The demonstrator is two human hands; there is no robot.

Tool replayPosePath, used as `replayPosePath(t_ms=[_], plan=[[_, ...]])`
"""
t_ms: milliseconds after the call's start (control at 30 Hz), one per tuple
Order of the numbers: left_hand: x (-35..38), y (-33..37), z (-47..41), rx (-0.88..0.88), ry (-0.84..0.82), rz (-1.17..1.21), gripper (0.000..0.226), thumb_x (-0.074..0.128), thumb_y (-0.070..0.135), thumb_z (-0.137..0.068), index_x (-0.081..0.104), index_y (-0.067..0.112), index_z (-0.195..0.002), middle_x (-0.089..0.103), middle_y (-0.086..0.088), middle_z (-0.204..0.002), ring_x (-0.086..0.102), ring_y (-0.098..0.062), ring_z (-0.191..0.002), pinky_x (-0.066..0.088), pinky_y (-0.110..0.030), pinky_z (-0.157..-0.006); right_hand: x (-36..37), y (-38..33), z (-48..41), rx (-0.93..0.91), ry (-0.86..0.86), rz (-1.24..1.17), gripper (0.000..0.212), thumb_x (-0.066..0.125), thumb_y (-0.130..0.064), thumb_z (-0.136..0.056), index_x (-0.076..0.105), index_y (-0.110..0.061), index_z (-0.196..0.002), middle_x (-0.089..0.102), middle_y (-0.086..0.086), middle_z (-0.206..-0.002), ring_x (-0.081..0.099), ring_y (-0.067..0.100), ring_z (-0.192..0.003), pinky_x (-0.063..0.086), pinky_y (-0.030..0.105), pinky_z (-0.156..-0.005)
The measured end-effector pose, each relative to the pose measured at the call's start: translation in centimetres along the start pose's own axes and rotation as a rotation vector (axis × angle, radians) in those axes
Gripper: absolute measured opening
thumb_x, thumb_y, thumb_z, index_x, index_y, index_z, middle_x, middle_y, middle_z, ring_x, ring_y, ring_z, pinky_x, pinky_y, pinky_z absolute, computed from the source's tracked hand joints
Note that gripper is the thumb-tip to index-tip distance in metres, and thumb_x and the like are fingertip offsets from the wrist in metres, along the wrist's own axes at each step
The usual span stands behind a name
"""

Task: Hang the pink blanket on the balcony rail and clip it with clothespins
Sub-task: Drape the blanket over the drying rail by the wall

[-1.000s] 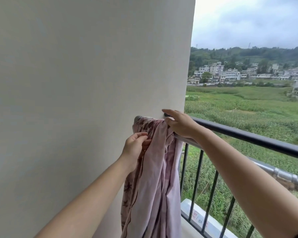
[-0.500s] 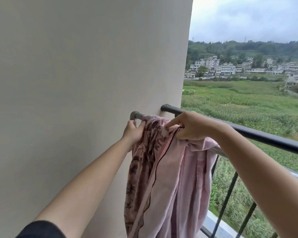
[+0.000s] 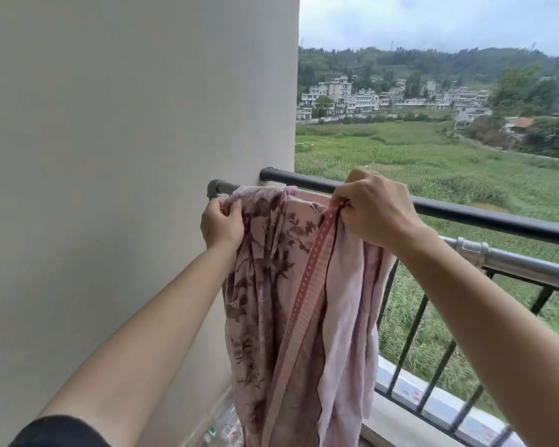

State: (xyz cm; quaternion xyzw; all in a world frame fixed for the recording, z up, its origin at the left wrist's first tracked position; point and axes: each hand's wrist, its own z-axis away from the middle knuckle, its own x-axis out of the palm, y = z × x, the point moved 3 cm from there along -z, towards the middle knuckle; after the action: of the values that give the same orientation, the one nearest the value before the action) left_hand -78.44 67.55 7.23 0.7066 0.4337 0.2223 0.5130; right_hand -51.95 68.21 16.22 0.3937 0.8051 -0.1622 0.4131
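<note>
Fingers of the left hand (image 3: pixel 221 223) pinch the pink floral blanket's (image 3: pixel 271 279) wall-side edge. The right hand (image 3: pixel 373 211) is clamped on its bunched top edge, with bare grey metal rail (image 3: pixel 513 264) free to its right.

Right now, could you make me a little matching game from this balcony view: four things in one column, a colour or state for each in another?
Things:
1. blanket
2. front rail
3. left hand
4. right hand

States:
A. black, bare
B. pinching the ribbon-trimmed edge
C. pink, floral, draped over the grey pipe
D. gripping cloth nearest the wall

Pairs: 1-C, 2-A, 3-D, 4-B
</note>
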Motion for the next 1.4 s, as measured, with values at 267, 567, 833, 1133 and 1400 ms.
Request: replayPosePath(t_ms=[267,567,833,1133,1400], plan=[[1.8,1.9,0.6,0.143,-0.173,-0.033,0.027,0.050,0.036,-0.098,0.056,0.013,-0.112,0.064,-0.005,-0.118,0.059,-0.021,-0.111,0.044,-0.029,-0.092,-3.2,2.5,5.1,0.352,-0.128,0.116,0.031,0.059,-0.014,-0.091,0.068,-0.020,-0.119,0.059,0.008,-0.122,0.054,0.025,-0.110,0.043,0.042,-0.098],[1.8,2.4,0.3,0.256,-0.179,-0.288,0.025,0.042,0.038,-0.101,0.048,0.016,-0.091,0.063,-0.004,-0.085,0.056,-0.025,-0.079,0.046,-0.037,-0.073,2.9,-3.3,0.6,0.213,-0.231,-0.013,0.064,0.032,-0.056,-0.100,0.022,-0.025,-0.155,0.052,0.009,-0.138,0.056,0.028,-0.119,0.050,0.045,-0.091],[-0.4,4.0,-4.0,-0.045,-0.088,0.059,0.022,0.060,0.031,-0.091,0.047,0.021,-0.076,0.057,0.000,-0.083,0.054,-0.018,-0.078,0.044,-0.028,-0.069,-0.7,0.7,2.6,0.295,-0.261,0.160,0.019,0.039,-0.004,-0.094,0.055,-0.013,-0.097,0.053,0.003,-0.082,0.052,0.026,-0.075,0.040,0.035,-0.064],[-0.9,4.3,-2.8,-0.146,-0.066,0.098,0.020,0.064,0.032,-0.081,0.049,0.019,-0.080,0.060,-0.003,-0.082,0.055,-0.017,-0.071,0.047,-0.029,-0.066,-0.6,0.1,1.9,0.146,-0.118,-0.029,0.040,0.050,-0.011,-0.088,0.051,-0.011,-0.128,0.055,0.012,-0.123,0.054,0.030,-0.109,0.049,0.043,-0.088],[-0.9,4.4,-5.7,-0.292,-0.374,0.361,0.016,0.056,0.014,-0.086,0.050,0.018,-0.073,0.054,0.001,-0.064,0.055,-0.011,-0.049,0.042,-0.015,-0.044,4.4,-3.6,-2.0,0.143,-0.084,-0.156,0.044,0.039,-0.046,-0.099,0.058,-0.013,-0.123,0.060,0.009,-0.120,0.057,0.029,-0.110,0.047,0.043,-0.087]])
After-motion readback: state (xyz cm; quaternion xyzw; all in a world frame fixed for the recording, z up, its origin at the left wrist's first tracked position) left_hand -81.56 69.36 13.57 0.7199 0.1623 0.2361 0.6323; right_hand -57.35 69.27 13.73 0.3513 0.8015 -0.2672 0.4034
